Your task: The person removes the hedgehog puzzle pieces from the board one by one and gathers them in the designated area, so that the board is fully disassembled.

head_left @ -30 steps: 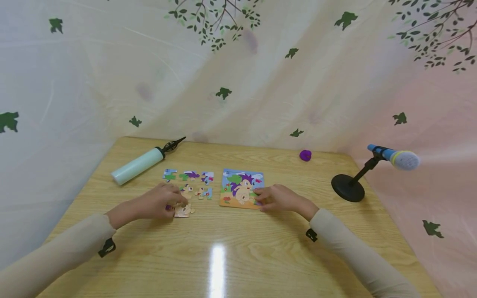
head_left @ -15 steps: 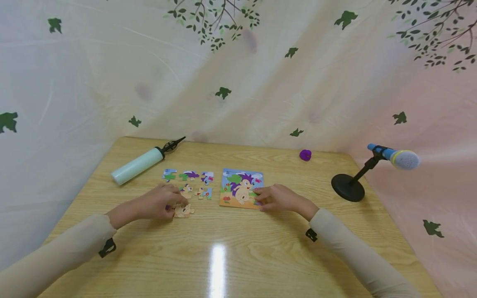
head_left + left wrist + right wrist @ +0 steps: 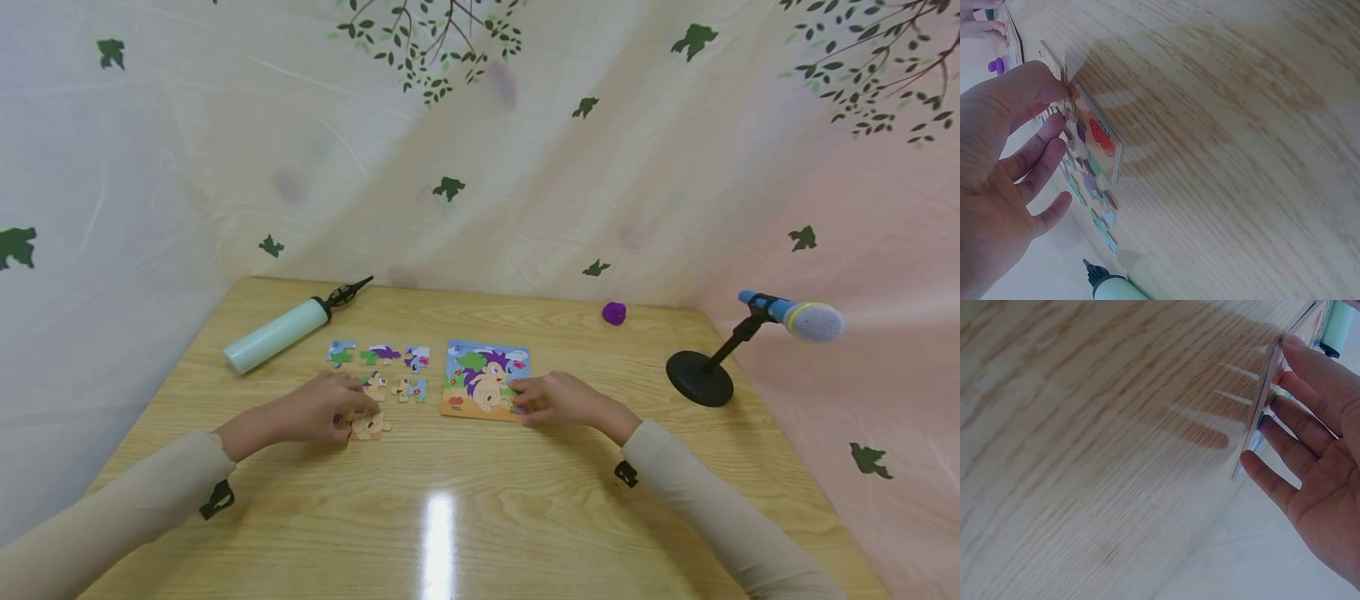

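My left hand (image 3: 330, 407) is over the near left of several loose jigsaw puzzle pieces. Its thumb and fingertips touch a piece with a red apple (image 3: 1100, 137), mostly hidden under the hand in the head view. Beside those fingers lies a beige puzzle piece (image 3: 366, 426). Behind it are a hedgehog-face piece (image 3: 375, 385) and a piece with a red flower (image 3: 411, 389). To the right lies a square picture board (image 3: 480, 371) showing a purple hedgehog. My right hand (image 3: 558, 400) touches the board's right edge, its fingers (image 3: 1300, 428) fairly straight and spread.
A pale green hand pump (image 3: 277, 333) with a black nozzle lies at the back left of the wooden table (image 3: 525, 500). A small purple object (image 3: 614, 313) sits near the back edge. At right, a blue microphone (image 3: 795, 317) stands on a round black base (image 3: 700, 379).
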### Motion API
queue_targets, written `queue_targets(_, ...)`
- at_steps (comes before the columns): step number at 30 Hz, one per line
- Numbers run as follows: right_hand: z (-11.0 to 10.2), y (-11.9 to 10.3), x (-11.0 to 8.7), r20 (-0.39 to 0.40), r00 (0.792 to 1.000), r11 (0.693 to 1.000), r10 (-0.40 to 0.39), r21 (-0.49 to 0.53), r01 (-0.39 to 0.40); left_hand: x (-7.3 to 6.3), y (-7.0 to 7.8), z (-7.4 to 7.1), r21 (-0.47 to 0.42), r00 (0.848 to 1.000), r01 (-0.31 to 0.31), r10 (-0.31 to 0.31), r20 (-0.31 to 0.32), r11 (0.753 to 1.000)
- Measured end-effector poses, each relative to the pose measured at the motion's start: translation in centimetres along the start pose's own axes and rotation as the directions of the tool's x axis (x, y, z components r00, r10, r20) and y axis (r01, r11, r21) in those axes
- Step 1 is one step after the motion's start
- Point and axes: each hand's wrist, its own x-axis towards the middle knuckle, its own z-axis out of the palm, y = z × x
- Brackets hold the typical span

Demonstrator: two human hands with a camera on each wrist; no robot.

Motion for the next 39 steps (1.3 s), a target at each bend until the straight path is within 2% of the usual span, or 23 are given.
queue_targets(15,0.0,0.0,0.0,-0.005,1.0,1.0,-0.009,-0.009,0.009,0.0,0.1,-0.1,-0.008,1.0,0.011,-0.011,0.01,1.0)
queue_targets(22,0.0,-0.2,0.0,-0.007,1.0,1.0,-0.005,-0.009,0.005,0.7,0.7,-0.9,-0.023,0.998,0.043,-0.042,0.035,0.999)
queue_targets(29,0.1,-0.2,0.0,-0.018,1.0,1.0,-0.005,0.0,0.005,3.2,1.6,-1.1,-0.039,1.0,-0.016,0.016,-0.018,0.999)
queue_targets(35,0.1,-0.1,0.0,-0.04,0.999,1.0,-0.019,0.0,0.019,6.4,3.1,-1.0,-0.052,0.998,-0.055,0.056,0.005,0.997)
queue_targets(39,0.1,-0.1,-0.1,-0.045,0.999,1.0,-0.008,0.005,0.009,8.9,4.2,-0.7,-0.065,0.998,-0.057,0.059,0.028,0.996)
